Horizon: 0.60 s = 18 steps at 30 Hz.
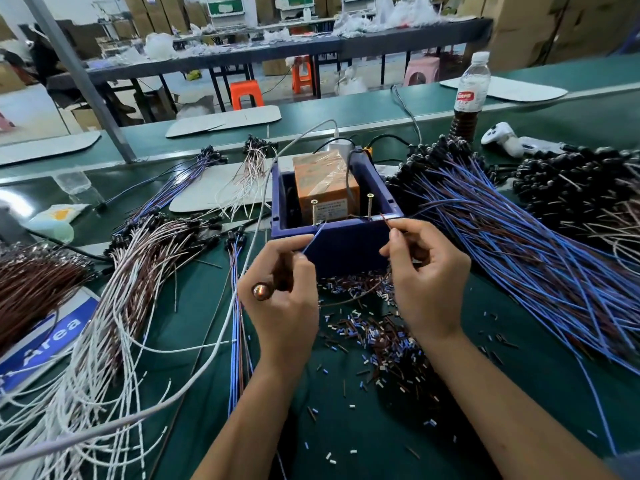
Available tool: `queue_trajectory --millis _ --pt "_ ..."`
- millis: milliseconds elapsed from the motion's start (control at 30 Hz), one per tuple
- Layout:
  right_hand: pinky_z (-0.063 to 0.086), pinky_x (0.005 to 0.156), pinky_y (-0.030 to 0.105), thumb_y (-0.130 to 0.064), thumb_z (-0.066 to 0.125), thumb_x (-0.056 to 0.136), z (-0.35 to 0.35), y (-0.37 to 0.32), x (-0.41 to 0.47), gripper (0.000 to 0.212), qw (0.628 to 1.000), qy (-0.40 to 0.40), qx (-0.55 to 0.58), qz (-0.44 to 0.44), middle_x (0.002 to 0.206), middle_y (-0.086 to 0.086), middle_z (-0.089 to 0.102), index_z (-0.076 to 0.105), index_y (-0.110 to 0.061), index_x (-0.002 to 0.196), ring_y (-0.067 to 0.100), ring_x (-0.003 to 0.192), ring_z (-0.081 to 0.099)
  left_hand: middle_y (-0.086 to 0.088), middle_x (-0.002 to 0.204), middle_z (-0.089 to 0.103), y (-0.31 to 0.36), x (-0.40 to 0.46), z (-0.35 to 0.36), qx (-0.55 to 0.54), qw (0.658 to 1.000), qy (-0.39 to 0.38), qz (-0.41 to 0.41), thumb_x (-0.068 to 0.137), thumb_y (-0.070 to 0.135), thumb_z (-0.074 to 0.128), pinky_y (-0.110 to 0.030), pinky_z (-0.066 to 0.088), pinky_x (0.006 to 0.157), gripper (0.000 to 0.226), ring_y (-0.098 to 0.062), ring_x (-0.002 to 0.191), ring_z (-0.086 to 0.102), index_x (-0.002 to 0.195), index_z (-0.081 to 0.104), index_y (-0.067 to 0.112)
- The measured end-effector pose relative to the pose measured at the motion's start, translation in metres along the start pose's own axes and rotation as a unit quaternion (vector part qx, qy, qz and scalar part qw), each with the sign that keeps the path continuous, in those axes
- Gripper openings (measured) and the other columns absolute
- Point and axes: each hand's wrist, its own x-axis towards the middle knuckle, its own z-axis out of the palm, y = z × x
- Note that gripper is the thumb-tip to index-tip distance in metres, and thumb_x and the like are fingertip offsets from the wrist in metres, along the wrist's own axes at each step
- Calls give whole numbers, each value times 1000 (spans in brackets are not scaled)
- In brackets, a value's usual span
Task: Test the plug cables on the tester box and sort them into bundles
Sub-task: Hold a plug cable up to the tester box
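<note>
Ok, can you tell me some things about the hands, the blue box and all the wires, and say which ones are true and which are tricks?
1. The left hand pinches a blue wire that reaches toward a screw on the blue box. True.
2. The right hand is flat on the table. False: it is raised at the box, pinching a brown wire.
3. An orange block sits inside the box. True.
4. The water bottle lies on its side. False: it stands upright.
5. The big blue and brown wire pile lies left of the box. False: it lies to the right.
</note>
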Motion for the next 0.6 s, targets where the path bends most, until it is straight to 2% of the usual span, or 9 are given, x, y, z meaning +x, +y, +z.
queue_trajectory --millis 100,200,300,400,467,533,567,600 --pt "53 64 19 -13 63 101 -18 4 8 13 999 25 5 31 76 -9 73 76 -14 104 8 70 70 3 55 54 11 5 17 18 990 -116 -78 87 11 58 -22 35 47 21 -9 50 44 85 77 19" --pt "51 61 22 -20 63 100 -51 11 24 13 997 49 -3 60 73 -8 74 76 -19 100 9 63 68 4 56 62 21 12 49 65 938 -266 -214 91 13 59 -17 37 47 21 -4 47 48 85 79 18" --pt "48 53 30 -24 63 96 -99 18 45 14 991 87 -26 103 73 -6 75 76 -28 92 8 52 59 5 59 64 29 8 90 84 886 -344 -300 96 17 61 -18 31 41 19 -5 41 41 91 79 17" --pt "52 57 41 -26 65 91 -148 20 67 14 970 169 -61 165 76 -5 76 79 -27 93 10 55 59 6 60 53 40 3 131 -16 854 -358 -376 97 20 62 -15 23 37 20 -6 40 31 102 74 5" --pt "58 77 46 -35 62 91 -173 19 73 27 952 193 -206 121 92 0 76 79 -23 108 16 75 66 5 59 42 45 2 153 -141 815 -340 -447 100 22 56 -16 18 35 22 -6 39 24 99 70 5" --pt "54 89 39 -38 58 98 -181 10 70 33 939 138 -315 9 105 6 74 75 -18 119 22 93 67 5 57 39 48 -2 173 -233 780 -314 -489 109 30 43 -17 18 34 36 -5 38 22 92 67 7" --pt "52 90 33 -39 56 101 -180 5 66 35 945 78 -315 -31 107 4 74 73 -18 123 19 98 68 5 55 39 48 -5 183 -278 765 -293 -501 111 33 37 -17 19 34 42 -5 37 22 93 65 7" --pt "50 89 23 -41 56 103 -176 -1 63 37 957 15 -290 -27 104 -1 74 71 -19 128 11 98 68 4 54 39 49 -7 191 -329 747 -268 -512 112 34 34 -16 21 35 44 -4 38 24 95 64 7"
